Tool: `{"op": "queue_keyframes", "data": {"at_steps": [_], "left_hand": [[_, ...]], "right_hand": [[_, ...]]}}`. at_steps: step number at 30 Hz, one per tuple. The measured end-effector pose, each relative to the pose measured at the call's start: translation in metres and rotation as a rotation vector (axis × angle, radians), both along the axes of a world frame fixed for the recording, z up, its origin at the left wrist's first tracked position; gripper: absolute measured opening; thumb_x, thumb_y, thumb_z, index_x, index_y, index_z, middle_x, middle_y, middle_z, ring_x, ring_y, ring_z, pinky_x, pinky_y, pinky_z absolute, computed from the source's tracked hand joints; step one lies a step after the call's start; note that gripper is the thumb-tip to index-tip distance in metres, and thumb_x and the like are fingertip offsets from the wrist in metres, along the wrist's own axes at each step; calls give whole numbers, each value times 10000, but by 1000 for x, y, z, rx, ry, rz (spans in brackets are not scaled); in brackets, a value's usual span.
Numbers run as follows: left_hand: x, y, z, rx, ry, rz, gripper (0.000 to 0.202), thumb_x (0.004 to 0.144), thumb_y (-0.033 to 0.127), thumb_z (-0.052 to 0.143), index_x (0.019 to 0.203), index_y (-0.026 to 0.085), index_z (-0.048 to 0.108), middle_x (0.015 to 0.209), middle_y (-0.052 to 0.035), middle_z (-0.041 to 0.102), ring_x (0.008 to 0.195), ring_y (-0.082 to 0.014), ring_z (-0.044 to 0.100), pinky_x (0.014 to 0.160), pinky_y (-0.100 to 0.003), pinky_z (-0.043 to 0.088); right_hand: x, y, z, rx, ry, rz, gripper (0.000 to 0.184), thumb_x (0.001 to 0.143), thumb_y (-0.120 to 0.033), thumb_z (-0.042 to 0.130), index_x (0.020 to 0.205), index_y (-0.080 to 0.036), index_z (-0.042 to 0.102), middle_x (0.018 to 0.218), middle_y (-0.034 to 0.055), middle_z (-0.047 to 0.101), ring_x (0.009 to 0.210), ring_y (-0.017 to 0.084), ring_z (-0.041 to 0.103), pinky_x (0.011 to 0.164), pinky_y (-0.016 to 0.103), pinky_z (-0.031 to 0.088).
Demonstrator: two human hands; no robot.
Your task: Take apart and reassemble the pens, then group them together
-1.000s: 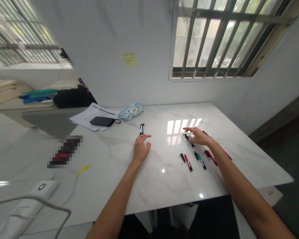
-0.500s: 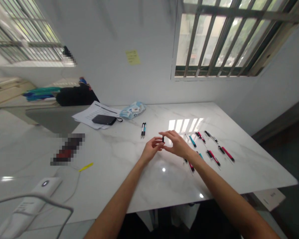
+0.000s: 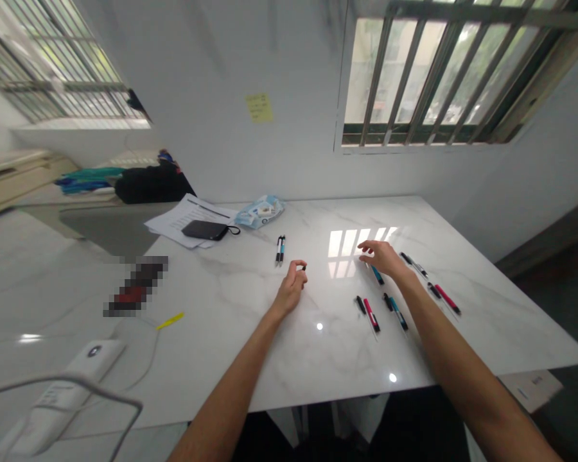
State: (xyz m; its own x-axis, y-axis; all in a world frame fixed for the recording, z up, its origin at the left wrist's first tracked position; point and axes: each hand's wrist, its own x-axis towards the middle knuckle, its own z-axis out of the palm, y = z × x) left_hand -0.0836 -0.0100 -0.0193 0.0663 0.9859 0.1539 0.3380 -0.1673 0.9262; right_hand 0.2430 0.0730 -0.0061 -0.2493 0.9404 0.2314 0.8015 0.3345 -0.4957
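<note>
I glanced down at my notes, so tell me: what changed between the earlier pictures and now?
Since half a second ago, the right hand has left the small black part and moved right, to the teal barrel. The left hand now holds the part alone. The paired pens, papers and soft packet stayed put.

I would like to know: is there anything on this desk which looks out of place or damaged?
Nothing looks spilled or clearly broken. The papers lie unevenly fanned beneath a black flat object. The nearer red pen barrel lies beside a separate black piece, as if taken apart.
</note>
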Motion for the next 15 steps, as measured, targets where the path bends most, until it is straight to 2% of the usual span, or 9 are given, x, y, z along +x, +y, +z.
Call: {"op": "queue_keyframes", "data": {"at_steps": [4,7,9,11,15], "left_hand": [[2,1,0,11,-6,-27,261,978,371,449,1153,211,558,698,39,598,611,-123,525,621,-237,446],[5,-1,5,16,-30,-70,236,955,399,534,1077,203,580,824,-19,704,692,-134,597,697,-265,495],[9,-3,8,-18,-82,-105,263,931,426,600,1050,193,610,896,-59,749,759,-158,661,737,-288,529],[12,-5,9,-49,-137,-133,290,910,441,648,1052,189,630,932,-80,769,844,-192,716,759,-307,553],[17,-9,10,-62,-178,-157,280,898,430,690,1041,193,646,947,-85,782,954,-237,753,778,-325,576]], "right_hand": [[-7,-3,-5,-2,74,-18,176,865,-150,642,977,-204,767,820,40,759,743,191,707,792,336,567],[-29,-14,-4,16,377,-2,123,874,-272,682,959,-215,751,864,38,772,807,199,732,830,354,591],[-49,-25,-3,-47,637,61,218,845,-388,745,976,-214,734,920,44,783,861,206,748,860,364,606],[-70,-37,-4,-160,803,159,310,791,-459,802,957,-209,725,929,51,786,872,213,756,869,373,617],[-95,-53,-6,-271,892,256,322,763,-477,827,916,-213,723,917,45,785,874,209,757,895,377,618]]}}
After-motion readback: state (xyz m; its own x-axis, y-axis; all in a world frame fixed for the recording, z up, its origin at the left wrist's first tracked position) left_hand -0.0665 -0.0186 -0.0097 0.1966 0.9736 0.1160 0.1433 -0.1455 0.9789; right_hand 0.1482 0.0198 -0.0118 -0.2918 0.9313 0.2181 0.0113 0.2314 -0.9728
